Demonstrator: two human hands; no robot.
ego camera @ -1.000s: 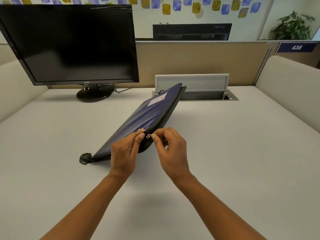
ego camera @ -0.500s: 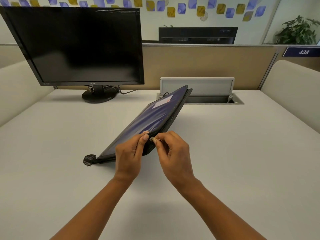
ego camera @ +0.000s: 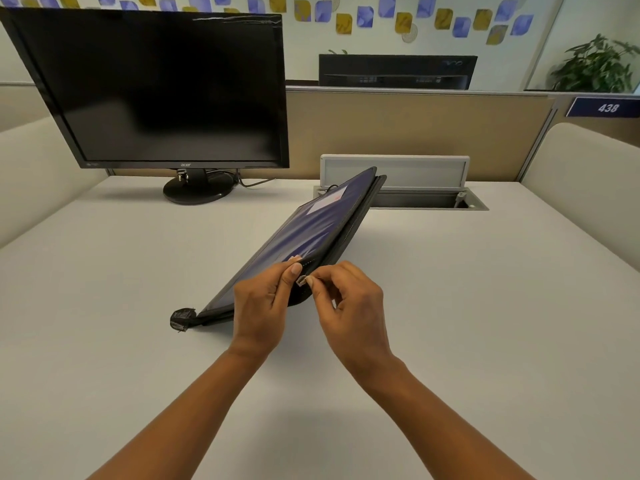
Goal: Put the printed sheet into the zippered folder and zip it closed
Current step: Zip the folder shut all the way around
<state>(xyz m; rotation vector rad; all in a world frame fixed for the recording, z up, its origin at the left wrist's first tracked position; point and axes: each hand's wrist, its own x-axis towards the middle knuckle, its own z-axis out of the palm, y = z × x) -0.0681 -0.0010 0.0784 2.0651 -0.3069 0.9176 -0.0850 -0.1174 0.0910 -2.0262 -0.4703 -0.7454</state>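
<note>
Dark fabric edges the folder (ego camera: 304,233), a flat blue-faced case with a pale label, propped on its near edge on the matte white desk (ego camera: 485,306) and tilted away. The left hand (ego camera: 263,306) clamps its near corner; the right hand (ego camera: 349,306) pinches the small metal zipper pull (ego camera: 302,281). I cannot see the printed sheet; presumably it is inside. A tug without the left hand bracing could buckle the soft edge, jam the teeth or snag paper. A loose strap end (ego camera: 181,319) lies on the desk.
</note>
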